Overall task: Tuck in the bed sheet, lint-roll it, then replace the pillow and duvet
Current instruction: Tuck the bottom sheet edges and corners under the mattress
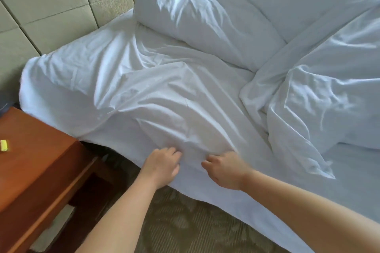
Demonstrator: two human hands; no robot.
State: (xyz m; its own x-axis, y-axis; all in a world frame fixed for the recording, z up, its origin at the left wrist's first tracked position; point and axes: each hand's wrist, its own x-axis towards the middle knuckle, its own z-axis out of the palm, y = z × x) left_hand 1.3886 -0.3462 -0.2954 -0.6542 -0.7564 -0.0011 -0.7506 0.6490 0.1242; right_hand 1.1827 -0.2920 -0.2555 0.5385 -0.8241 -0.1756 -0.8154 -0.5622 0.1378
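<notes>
- While the bed sheet (156, 88) lies rumpled over the mattress edge, left hand (162, 164) and right hand (224, 168) pinch its overhang, likely for tucking.
- Pillow (197, 18) and duvet (318, 88) sit pushed back, baring the sheet.

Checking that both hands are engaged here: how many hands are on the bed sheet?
2. The left hand and right hand grip the bed sheet side by side at the near mattress edge, beside the nightstand.

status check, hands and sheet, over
Left hand and right hand both grip the bed sheet at the mattress edge. Sheet wrinkled, not tucked. Duvet and pillow piled behind.
</notes>
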